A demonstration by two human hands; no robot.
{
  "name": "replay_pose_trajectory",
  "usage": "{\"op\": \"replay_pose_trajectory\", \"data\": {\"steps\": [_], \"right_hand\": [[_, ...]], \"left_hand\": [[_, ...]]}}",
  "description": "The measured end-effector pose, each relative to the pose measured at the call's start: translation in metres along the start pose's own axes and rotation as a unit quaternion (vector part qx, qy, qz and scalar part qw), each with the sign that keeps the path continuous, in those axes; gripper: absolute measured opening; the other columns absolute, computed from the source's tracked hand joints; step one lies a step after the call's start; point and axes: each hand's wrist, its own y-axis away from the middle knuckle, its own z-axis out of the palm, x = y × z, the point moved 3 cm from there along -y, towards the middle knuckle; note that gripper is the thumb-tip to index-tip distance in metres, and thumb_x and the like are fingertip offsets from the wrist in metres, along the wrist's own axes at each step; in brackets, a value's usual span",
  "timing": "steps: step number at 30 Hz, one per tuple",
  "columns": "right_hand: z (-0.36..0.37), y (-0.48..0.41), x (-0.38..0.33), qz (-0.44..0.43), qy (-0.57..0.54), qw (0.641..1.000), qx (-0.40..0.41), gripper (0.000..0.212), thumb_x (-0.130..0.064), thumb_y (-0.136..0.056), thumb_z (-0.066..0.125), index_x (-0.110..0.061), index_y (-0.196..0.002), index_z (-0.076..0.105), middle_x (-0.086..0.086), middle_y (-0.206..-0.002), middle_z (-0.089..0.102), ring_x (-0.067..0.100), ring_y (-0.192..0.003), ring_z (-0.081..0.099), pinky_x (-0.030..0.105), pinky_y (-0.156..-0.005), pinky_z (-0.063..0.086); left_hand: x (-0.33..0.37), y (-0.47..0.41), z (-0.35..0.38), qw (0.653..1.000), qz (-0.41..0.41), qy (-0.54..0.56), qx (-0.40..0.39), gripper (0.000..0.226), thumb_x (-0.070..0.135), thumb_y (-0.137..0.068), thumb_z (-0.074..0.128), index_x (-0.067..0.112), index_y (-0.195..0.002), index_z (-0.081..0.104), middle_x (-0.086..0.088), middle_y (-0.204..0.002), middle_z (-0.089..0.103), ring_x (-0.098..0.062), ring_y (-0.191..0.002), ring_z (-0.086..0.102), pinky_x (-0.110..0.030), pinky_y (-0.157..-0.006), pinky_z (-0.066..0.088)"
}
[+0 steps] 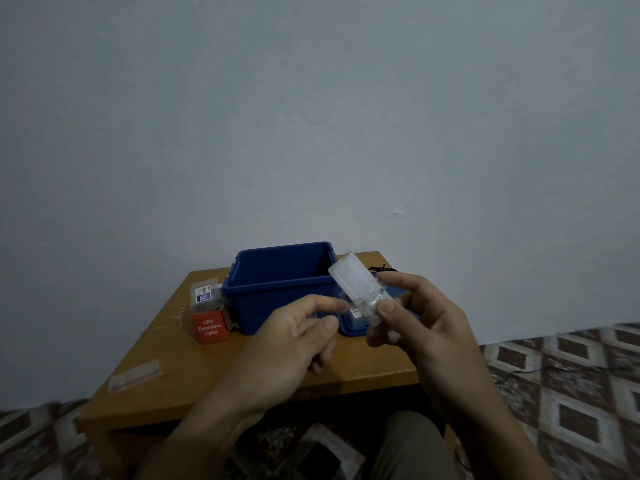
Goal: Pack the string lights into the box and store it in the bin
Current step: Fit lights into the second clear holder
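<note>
Head view, blurred packet [360, 289], lid [347, 329] half hidden

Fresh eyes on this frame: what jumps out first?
The translucent plastic sleeve is held up mid-frame, gripped by the right hand, with the left hand at its lower end. Behind it, the open blue plastic bin stands on the brown wooden table. The red cardboard box printed LED Decorative Lights sits just left of the bin.

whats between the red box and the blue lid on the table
The open blue bin stands between the red box and the lid, seen in the head view.
</note>
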Motion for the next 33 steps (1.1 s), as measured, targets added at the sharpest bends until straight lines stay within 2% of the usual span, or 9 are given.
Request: {"op": "replay_pose_trajectory", "data": {"steps": [5,11,15,19,23,26,28,30,33], "right_hand": [[-0.005,-0.001,-0.001,0.008,-0.004,1.000,0.003,0.024,-0.011,-0.092,0.065,-0.017,-0.114,0.069,-0.003,-0.068,0.060,0.023,-0.068,0.068,0.033,-0.069,0.058],[-0.003,-0.001,-0.004,0.029,-0.035,0.999,-0.022,0.022,-0.016,-0.086,0.068,-0.020,-0.107,0.074,0.004,-0.075,0.062,0.024,-0.068,0.066,0.034,-0.069,0.057],[-0.005,0.002,-0.008,0.059,-0.087,0.989,-0.108,0.030,-0.021,-0.082,0.077,-0.012,-0.110,0.074,0.026,-0.093,0.058,0.027,-0.068,0.062,0.031,-0.066,0.056],[-0.006,0.006,-0.008,0.080,-0.040,0.972,-0.218,0.028,-0.018,-0.085,0.070,-0.010,-0.111,0.073,0.013,-0.092,0.065,0.024,-0.078,0.062,0.031,-0.066,0.053],[-0.001,0.010,-0.010,0.092,0.015,0.957,-0.275,0.023,-0.016,-0.088,0.069,-0.014,-0.111,0.075,0.012,-0.097,0.071,0.018,-0.081,0.065,0.025,-0.068,0.053],[0.000,0.009,-0.009,0.083,0.094,0.956,-0.266,0.018,-0.016,-0.093,0.069,-0.021,-0.109,0.074,0.014,-0.089,0.068,0.017,-0.075,0.064,0.026,-0.068,0.052],[0.000,0.008,-0.006,0.074,0.163,0.953,-0.244,0.019,-0.017,-0.094,0.068,-0.030,-0.107,0.073,0.005,-0.085,0.067,0.014,-0.073,0.064,0.026,-0.068,0.052],[0.000,0.007,-0.003,0.053,0.230,0.948,-0.213,0.020,-0.022,-0.095,0.067,-0.038,-0.107,0.070,-0.002,-0.085,0.067,0.015,-0.072,0.064,0.032,-0.066,0.054],[0.000,0.004,0.000,0.008,0.271,0.950,-0.156,0.018,-0.027,-0.095,0.066,-0.040,-0.107,0.066,0.000,-0.083,0.067,0.022,-0.071,0.062,0.045,-0.065,0.054]], "left_hand": [[-0.006,-0.001,-0.005,0.999,-0.047,-0.020,0.014,0.023,0.030,-0.101,0.052,0.018,-0.098,0.071,0.003,-0.065,0.057,-0.006,-0.056,0.046,-0.016,-0.053,0.039],[-0.010,-0.005,-0.009,0.993,-0.088,-0.075,-0.011,0.027,0.033,-0.101,0.052,0.014,-0.094,0.070,0.003,-0.069,0.063,-0.006,-0.056,0.050,-0.015,-0.053,0.040],[-0.012,-0.008,-0.014,0.990,-0.116,-0.068,-0.034,0.026,0.034,-0.100,0.054,0.014,-0.094,0.070,0.002,-0.069,0.061,-0.007,-0.056,0.048,-0.019,-0.057,0.040],[-0.002,-0.013,-0.025,0.990,-0.108,-0.065,-0.066,0.020,0.027,-0.097,0.058,0.021,-0.084,0.071,0.003,-0.069,0.062,-0.008,-0.060,0.050,-0.020,-0.057,0.040],[0.016,-0.019,-0.029,0.986,-0.082,-0.112,-0.091,0.028,0.034,-0.096,0.060,0.023,-0.072,0.068,-0.003,-0.072,0.059,-0.013,-0.065,0.049,-0.019,-0.059,0.041],[0.030,-0.020,-0.029,0.982,-0.050,-0.160,-0.084,0.028,0.033,-0.097,0.061,0.022,-0.071,0.068,0.004,-0.067,0.061,-0.007,-0.063,0.052,-0.022,-0.062,0.042],[0.039,-0.018,-0.027,0.973,-0.013,-0.225,-0.056,0.027,0.034,-0.096,0.060,0.023,-0.073,0.068,0.010,-0.063,0.061,0.000,-0.059,0.052,-0.017,-0.059,0.042],[0.044,-0.013,-0.022,0.958,0.025,-0.284,-0.029,0.025,0.037,-0.097,0.059,0.026,-0.076,0.067,0.010,-0.063,0.059,0.001,-0.057,0.051,-0.018,-0.056,0.042],[0.042,-0.003,-0.012,0.958,0.041,-0.284,-0.007,0.019,0.038,-0.098,0.054,0.030,-0.085,0.065,0.006,-0.068,0.062,-0.005,-0.059,0.054,-0.020,-0.057,0.044]]}}
